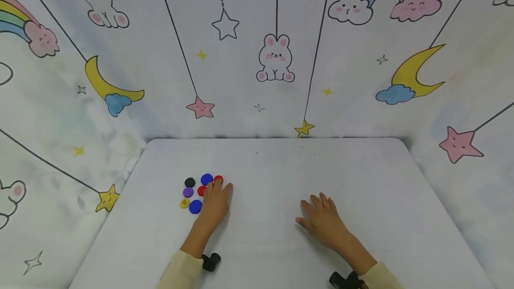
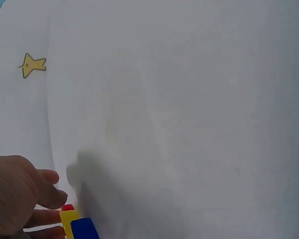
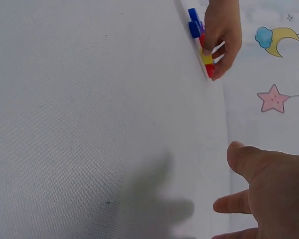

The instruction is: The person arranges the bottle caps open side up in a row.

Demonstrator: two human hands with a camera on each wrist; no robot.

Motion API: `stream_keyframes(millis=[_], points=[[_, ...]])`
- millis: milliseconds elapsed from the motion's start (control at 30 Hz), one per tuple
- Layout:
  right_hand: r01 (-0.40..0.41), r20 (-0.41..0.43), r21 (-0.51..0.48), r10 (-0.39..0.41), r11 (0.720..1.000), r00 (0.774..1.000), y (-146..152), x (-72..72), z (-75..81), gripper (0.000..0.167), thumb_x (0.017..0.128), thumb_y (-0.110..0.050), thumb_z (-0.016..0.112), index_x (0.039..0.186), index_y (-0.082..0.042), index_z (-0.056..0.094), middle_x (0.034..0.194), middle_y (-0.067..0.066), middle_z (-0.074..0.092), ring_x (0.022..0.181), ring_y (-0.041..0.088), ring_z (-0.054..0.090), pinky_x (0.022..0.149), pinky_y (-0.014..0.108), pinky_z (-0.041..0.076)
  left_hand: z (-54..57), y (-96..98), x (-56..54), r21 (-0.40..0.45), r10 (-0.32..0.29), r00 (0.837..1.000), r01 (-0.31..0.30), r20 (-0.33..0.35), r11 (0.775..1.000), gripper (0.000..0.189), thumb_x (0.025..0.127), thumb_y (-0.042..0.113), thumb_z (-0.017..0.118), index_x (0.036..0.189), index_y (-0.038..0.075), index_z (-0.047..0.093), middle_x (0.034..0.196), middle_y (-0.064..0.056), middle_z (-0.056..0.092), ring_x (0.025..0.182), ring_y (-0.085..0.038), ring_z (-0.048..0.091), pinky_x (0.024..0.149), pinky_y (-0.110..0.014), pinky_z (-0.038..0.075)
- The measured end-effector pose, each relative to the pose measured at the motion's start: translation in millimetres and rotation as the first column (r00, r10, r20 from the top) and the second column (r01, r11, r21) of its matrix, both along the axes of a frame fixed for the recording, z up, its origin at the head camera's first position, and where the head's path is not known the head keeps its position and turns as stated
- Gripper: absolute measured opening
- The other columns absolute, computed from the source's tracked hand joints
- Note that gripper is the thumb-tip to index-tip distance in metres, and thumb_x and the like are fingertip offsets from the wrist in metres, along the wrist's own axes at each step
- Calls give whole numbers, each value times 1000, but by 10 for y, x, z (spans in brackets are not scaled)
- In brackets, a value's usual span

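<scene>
In the head view, several small round pieces lie grouped on the left of the white table: a black piece [image 1: 190,183], a purple piece [image 1: 188,192], a yellow piece [image 1: 184,203], two blue pieces [image 1: 195,207] and red pieces [image 1: 218,178]. My left hand [image 1: 214,206] reaches over the group's right side, its fingertips at the red ones. The left wrist view shows its fingers touching another yellow piece [image 2: 68,219], hidden from above, with the thumb apart. My right hand [image 1: 325,222] hovers low over the table with fingers spread, holding nothing.
The white table [image 1: 273,168] has rounded far corners. Walls printed with a rabbit [image 1: 275,59], moons, stars and rainbows surround it. A black wrist device [image 1: 211,262] sits at the left cuff, another [image 1: 346,280] at the right.
</scene>
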State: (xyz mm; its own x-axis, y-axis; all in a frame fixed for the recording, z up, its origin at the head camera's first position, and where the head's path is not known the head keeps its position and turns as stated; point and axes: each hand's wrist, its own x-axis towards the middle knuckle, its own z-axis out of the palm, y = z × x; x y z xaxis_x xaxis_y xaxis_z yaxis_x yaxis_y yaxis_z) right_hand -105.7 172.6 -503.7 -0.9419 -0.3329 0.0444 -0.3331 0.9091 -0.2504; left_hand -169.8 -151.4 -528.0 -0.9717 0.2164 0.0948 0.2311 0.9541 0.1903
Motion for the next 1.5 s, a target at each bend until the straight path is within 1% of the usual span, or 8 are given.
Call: stream_keyframes(millis=[100, 233, 500, 800, 900, 1100, 1300, 1500], points=[[-4, 13, -17, 4, 1000, 1000, -12, 9, 7, 52, 93, -40, 64, 131, -5, 58, 135, 29, 51, 134, 56, 35, 106, 70, 28, 30, -47, -51, 10, 7, 999, -6, -33, 1000, 40, 85, -4, 67, 124, 5, 63, 124, -26, 54, 108, -40, 49, 90, -47, 49], [-16, 36, -45, 18, 999, 999, -48, 10, 34, 53, 94, -41, 62, 132, -5, 57, 138, 29, 49, 135, 56, 33, 107, 70, 27, 51, -120, -85, 33, 64, 998, -64, -6, 997, 40, 83, -4, 70, 122, 3, 63, 123, -26, 56, 110, -43, 52, 93, -51, 49], [-26, 41, -47, 28, 999, 999, -62, 39, 84, 52, 93, -40, 64, 132, -6, 57, 138, 28, 49, 135, 55, 35, 106, 70, 28, 73, -155, -94, 33, 110, 993, -112, 49, 993, 22, 86, -5, 67, 108, -2, 67, 108, -22, 57, 87, -33, 58, 81, -46, 56], [-27, 46, -38, 29, 999, 999, -36, 59, 66, 51, 93, -39, 64, 131, -5, 58, 137, 29, 50, 132, 55, 38, 104, 70, 30, 82, -192, -100, 31, 122, 991, -120, -63, 992, 12, 83, -7, 68, 93, -2, 64, 90, -20, 59, 74, -35, 62, 61, -46, 55], [-24, 37, -37, 26, 999, 999, -26, 54, 59, 51, 93, -38, 64, 131, -5, 57, 137, 29, 50, 132, 55, 38, 104, 70, 31, 109, -170, -100, 79, 139, 989, -135, -45, 988, 12, 84, -2, 69, 96, 0, 66, 92, -18, 61, 73, -33, 63, 62, -46, 55], [-30, -31, -74, 28, 997, 999, -33, 12, 68, 51, 92, -35, 67, 131, -3, 56, 135, 23, 54, 132, 49, 43, 105, 66, 33, 167, -44, -107, 315, 88, 996, -87, 12, 945, 23, 85, 7, 74, 107, 2, 69, 107, -14, 66, 91, -27, 66, 83, -41, 56], [-40, -83, -104, 32, 994, 996, -33, -25, 86, 53, 91, -33, 69, 130, 0, 56, 132, 18, 58, 130, 44, 47, 105, 61, 37, 256, 112, -118, 390, 62, 992, -13, -113, 921, 23, 84, 14, 78, 104, 8, 69, 105, -6, 67, 87, -20, 66, 74, -34, 56], [-47, -88, -141, 35, 989, 996, -30, -26, 103, 53, 89, -29, 72, 130, 1, 56, 130, 17, 60, 126, 41, 52, 103, 56, 42, 339, 237, -110, 481, 20, 994, 36, -110, 876, 24, 84, 12, 78, 106, 10, 68, 103, -5, 68, 85, -18, 64, 76, -31, 57]])
